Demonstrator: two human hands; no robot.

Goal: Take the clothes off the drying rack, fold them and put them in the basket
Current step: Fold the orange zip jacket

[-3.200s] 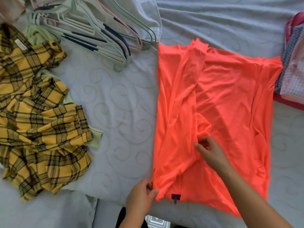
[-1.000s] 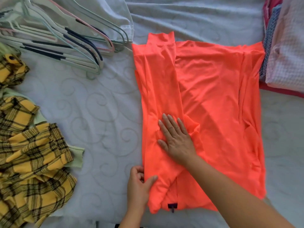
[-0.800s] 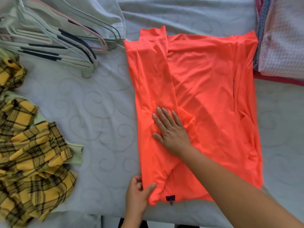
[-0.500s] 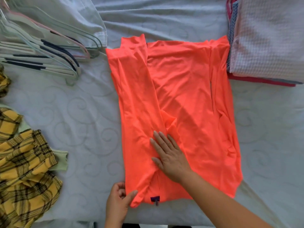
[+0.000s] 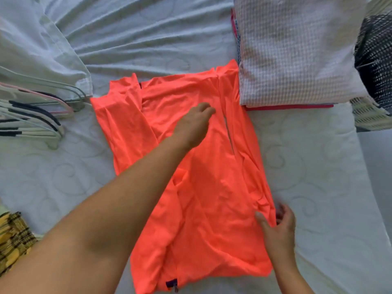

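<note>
While the orange shirt (image 5: 203, 194) lies part-folded on the bed (image 5: 318, 183) beside a stack of folded clothes (image 5: 297, 52), the right hand (image 5: 277, 228) pinches its right edge; the left hand (image 5: 194, 126) rests farther up, its grasp impossible to tell.

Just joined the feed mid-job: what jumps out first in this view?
The bright orange shirt dominates, lying half-folded on the bed in mid-frame. The left hand reaches across and rests on its upper part, while the right hand pinches its right edge lower down. A stack of folded clothes sits at the upper right, right beside the shirt's top corner.
</note>
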